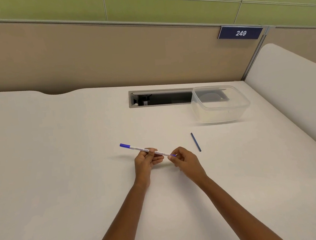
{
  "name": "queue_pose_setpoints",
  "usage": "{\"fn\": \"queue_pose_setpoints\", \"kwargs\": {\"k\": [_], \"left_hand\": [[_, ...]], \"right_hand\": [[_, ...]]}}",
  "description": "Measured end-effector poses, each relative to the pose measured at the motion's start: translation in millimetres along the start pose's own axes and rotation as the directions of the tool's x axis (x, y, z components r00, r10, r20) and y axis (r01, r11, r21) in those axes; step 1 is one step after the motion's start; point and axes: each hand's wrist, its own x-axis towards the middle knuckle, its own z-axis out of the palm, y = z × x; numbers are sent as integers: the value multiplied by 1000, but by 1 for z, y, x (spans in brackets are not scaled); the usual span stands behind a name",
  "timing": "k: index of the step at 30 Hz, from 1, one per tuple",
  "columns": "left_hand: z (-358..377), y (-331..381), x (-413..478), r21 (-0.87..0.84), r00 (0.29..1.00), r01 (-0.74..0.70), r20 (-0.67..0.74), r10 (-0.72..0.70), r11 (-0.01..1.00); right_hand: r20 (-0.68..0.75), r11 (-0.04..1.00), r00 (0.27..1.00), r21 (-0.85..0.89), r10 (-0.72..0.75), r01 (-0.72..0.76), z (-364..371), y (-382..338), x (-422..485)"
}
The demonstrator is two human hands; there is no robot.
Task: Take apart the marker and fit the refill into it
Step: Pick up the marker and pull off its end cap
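The marker [140, 148] is held just above the white desk [63, 174], lying nearly level with its blue cap [124, 145] pointing off to the left and free of either hand. The left hand [147, 162] grips the white barrel around its middle, fingers curled under it and thumb on top. The right hand [187, 161] pinches the small blue end piece [173, 155] at the barrel's right tip between thumb and fingertips. Judging by that grip, the step in hand is the taking apart, at its very start: the end piece looks seated in the barrel, with no gap showing (though it is small and partly hidden by the fingers). To the right, near the right hand but apart from it, the dark blue refill [195, 142] lies untouched on the desk. Beyond it, further right and back, a clear plastic container [223, 114] stands partly over the cable slot [161, 98]. The next move likely calls for the left hand to hold the barrel firm while the right twists or pulls the end piece straight off along the barrel's line. Then the right hand sets it down within reach and goes for the refill.
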Motion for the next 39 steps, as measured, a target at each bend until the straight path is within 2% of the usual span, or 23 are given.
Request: {"fn": "queue_pose_setpoints", "kwargs": {"k": [3, 6, 8, 10, 13, 15, 20, 24, 28, 32, 35, 39], "left_hand": [[0, 0, -1, 18, 1000, -1, 6, 0, 1000], [0, 0, -2, 15, 1000, 2, 11, -2, 1000], [0, 0, -2, 8, 1000, 3, 10, -3, 1000], [0, 0, -1, 12, 1000, 3, 8, -3, 1000], [0, 0, -1, 7, 1000, 8, -4, -8, 1000], [0, 1, -1, 6, 1000, 10, -9, -10, 1000], [0, 1, -1, 6, 1000, 10, -20, -10, 1000], [0, 1, -1, -7, 1000, 18, -25, -18, 1000], [1, 2, -1, -11, 999, 17, -34, -17, 1000], [1, 2, -1, -19, 999, 22, -31, -23, 1000], [1, 2, -1, -25, 999, 25, -29, -25, 999], [1, 2, -2, -24, 999, 22, -34, -23, 999]], "right_hand": [[-12, 968, 987, -198, -162, 156, -4, 2, -1], [32, 952, 987, -260, -159, 162, -5, -2, 0], [32, 984, 995, -150, -96, 100, -3, -2, 0], [-11, 999, 1000, 45, 9, -8, -1, -2, -1], [-41, 934, 977, 302, 210, -188, 1, -3, 1], [4, 909, 963, 332, 268, -254, 0, -4, 1], [31, 959, 978, 191, 208, -211, -4, -5, 2], [35, 972, 987, 173, 155, -158, -5, -1, 1], [-30, 995, 999, 95, 27, -24, -5, 9, -2], [-91, 996, 995, 76, -30, 37, -6, 11, -3], [-94, 997, 995, 71, -33, 40, -7, 11, -2], [-64, 993, 997, 114, 48, -40, -8, 8, -3]]}}
